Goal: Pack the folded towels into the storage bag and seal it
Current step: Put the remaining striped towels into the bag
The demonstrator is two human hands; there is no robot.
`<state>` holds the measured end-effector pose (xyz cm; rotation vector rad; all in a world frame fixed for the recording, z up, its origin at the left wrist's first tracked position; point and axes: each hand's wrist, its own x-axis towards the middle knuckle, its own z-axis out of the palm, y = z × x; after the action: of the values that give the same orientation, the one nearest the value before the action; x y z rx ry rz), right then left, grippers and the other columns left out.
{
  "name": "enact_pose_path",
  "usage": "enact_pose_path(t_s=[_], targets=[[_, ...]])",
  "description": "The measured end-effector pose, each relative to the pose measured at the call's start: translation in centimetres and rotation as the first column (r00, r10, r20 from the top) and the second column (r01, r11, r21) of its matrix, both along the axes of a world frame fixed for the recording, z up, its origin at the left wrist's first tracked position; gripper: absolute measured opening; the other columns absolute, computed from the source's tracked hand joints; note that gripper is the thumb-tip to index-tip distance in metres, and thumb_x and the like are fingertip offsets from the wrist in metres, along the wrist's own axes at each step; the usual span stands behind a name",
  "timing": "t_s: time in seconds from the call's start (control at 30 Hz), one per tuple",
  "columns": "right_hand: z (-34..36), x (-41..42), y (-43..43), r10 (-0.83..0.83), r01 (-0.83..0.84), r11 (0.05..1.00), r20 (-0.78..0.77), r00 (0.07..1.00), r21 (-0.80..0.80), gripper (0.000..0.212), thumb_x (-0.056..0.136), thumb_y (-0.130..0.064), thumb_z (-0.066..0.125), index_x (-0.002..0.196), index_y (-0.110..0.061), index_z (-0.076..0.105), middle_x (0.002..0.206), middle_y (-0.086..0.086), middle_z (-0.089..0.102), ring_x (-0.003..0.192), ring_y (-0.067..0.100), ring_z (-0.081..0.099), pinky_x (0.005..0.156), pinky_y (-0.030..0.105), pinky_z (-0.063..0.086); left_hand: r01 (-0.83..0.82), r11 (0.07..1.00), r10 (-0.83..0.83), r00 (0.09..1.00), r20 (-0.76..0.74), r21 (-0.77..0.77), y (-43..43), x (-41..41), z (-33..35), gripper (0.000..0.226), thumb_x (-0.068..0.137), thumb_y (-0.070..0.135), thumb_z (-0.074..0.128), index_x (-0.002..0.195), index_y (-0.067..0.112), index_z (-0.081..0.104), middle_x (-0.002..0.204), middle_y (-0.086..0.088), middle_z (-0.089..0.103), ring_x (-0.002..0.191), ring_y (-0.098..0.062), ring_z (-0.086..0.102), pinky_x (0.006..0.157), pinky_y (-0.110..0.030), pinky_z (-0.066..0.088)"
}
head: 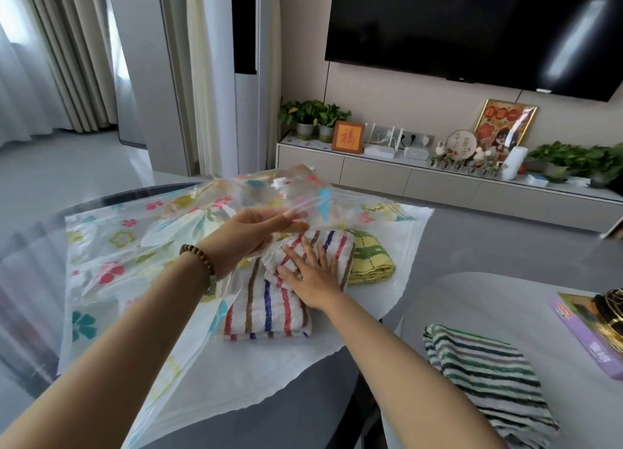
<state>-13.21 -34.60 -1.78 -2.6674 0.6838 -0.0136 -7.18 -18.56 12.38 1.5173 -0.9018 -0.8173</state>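
A large clear storage bag [111,256] printed with flowers lies spread over the round table. My left hand [256,227] grips the bag's upper layer near its zip edge and holds it lifted. Under that raised flap my right hand [312,276] lies flat, fingers spread, on a folded white towel with coloured stripes [333,246]. A second, similar striped towel [266,313] lies in front of it, and a folded yellow towel [369,258] lies to the right on the bag's white lower layer. A green-striped towel [485,378] rests apart on a grey seat at the lower right.
A purple box [586,340] with a dark object on it sits at the right edge. Behind the table stands a low TV cabinet [404,175] with plants, frames and a router, below a wall TV. Curtains hang at the left.
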Motion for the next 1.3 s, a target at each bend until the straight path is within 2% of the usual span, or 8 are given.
enact_pose_path(t_s=[0.13, 0.3, 0.57, 0.8, 0.97, 1.07, 1.17, 1.3], targets=[[2.4, -5.3, -0.6, 0.095, -0.114, 0.987, 0.169, 0.981, 0.109, 0.053, 0.096, -0.051, 0.039, 0.146, -0.036, 0.03, 0.16, -0.008, 0.008, 0.147, 0.013, 0.004, 0.118, 0.041, 0.007, -0.02, 1.0, 0.02, 1.0, -0.01, 0.009, 0.0, -0.6, -1.1, 0.024, 0.08, 0.042, 0.055, 0.092, 0.031, 0.073, 0.099, 0.011, 0.074, 0.097, -0.022, 0.031, 0.069, -0.023, 0.031], [4.6, -16.9, -5.1, -0.05, -0.004, 0.971, 0.218, 0.975, 0.239, 0.022, 0.086, -0.032, 0.066, 0.107, -0.029, 0.068, 0.119, -0.013, 0.062, 0.111, 0.002, 0.055, 0.104, 0.031, 0.042, -0.061, 0.997, 0.061, 0.998, 0.009, 0.038, -0.5, -1.3, -1.8, 0.025, 0.084, 0.04, 0.052, 0.096, 0.028, 0.071, 0.094, 0.017, 0.074, 0.086, -0.02, 0.037, 0.068, -0.021, 0.033], [4.0, -27.8, -13.6, -0.198, 0.332, 0.9, -0.412, 0.889, 0.283, 0.082, 0.073, -0.041, 0.078, 0.142, -0.021, 0.038, 0.147, 0.001, 0.04, 0.135, 0.019, 0.038, 0.113, 0.032, 0.029, -0.08, 0.995, 0.077, 0.996, 0.048, 0.063, -1.0, -2.3, -2.4, 0.022, 0.088, 0.039, 0.05, 0.097, 0.031, 0.068, 0.096, 0.019, 0.073, 0.048, -0.005, 0.027, 0.049, -0.009, 0.034], [2.5, -28.1, -13.9, -0.231, 0.361, 0.899, -0.434, 0.871, 0.246, 0.089, 0.066, -0.057, 0.077, 0.14, -0.023, 0.041, 0.142, -0.002, 0.046, 0.128, 0.018, 0.046, 0.11, 0.036, 0.035, -0.07, 0.994, 0.068, 0.997, 0.031, 0.088, -1.1, -2.3, -2.5, 0.024, 0.082, 0.042, 0.051, 0.097, 0.032, 0.067, 0.094, 0.023, 0.072, 0.058, -0.011, 0.028, 0.054, -0.007, 0.041], [4.1, -28.6, -14.1, -0.208, 0.336, 0.909, -0.429, 0.879, 0.248, 0.041, 0.061, -0.058, 0.079, 0.088, -0.031, 0.065, 0.101, -0.007, 0.07, 0.091, 0.009, 0.065, 0.076, 0.023, 0.05, -0.093, 0.988, 0.091, 0.996, 0.018, 0.125, -1.3, -2.3, -2.6, 0.029, 0.074, 0.046, 0.055, 0.096, 0.032, 0.068, 0.099, 0.021, 0.071, 0.064, -0.013, 0.034, 0.069, -0.016, 0.038], [5.6, -29.0, -14.2, -0.204, 0.332, 0.916, -0.451, 0.869, 0.226, 0.06, 0.06, -0.056, 0.081, 0.107, -0.02, 0.066, 0.112, -0.003, 0.068, 0.1, 0.016, 0.065, 0.091, 0.032, 0.051, -0.087, 0.99, 0.087, 0.996, 0.006, 0.112, -1.2, -2.1, -2.6, 0.032, 0.073, 0.046, 0.056, 0.099, 0.031, 0.068, 0.099, 0.019, 0.072, 0.088, -0.019, 0.038, 0.072, -0.018, 0.039], [7.1, -29.2, -13.5, -0.175, 0.382, 0.877, -0.549, 0.817, 0.29, 0.067, 0.062, -0.053, 0.081, 0.114, -0.017, 0.061, 0.115, 0.002, 0.068, 0.101, 0.02, 0.067, 0.093, 0.038, 0.053, -0.097, 0.99, 0.097, 0.995, 0.013, 0.105, -1.2, -2.3, -2.3, 0.026, 0.076, 0.045, 0.055, 0.095, 0.033, 0.069, 0.099, 0.017, 0.072, 0.055, -0.008, 0.036, 0.054, -0.008, 0.04], [9.2, -29.0, -12.3, -0.143, 0.363, 0.776, -0.417, 0.898, 0.515, 0.063, 0.069, -0.044, 0.079, 0.121, -0.013, 0.059, 0.112, 0.004, 0.071, 0.1, 0.022, 0.069, 0.09, 0.037, 0.055, -0.122, 0.991, 0.123, 0.992, -0.023, 0.048, -1.1, -2.1, -1.4, 0.025, 0.08, 0.042, 0.053, 0.099, 0.034, 0.067, 0.099, 0.015, 0.073, 0.051, -0.006, 0.028, 0.046, -0.006, 0.036]])
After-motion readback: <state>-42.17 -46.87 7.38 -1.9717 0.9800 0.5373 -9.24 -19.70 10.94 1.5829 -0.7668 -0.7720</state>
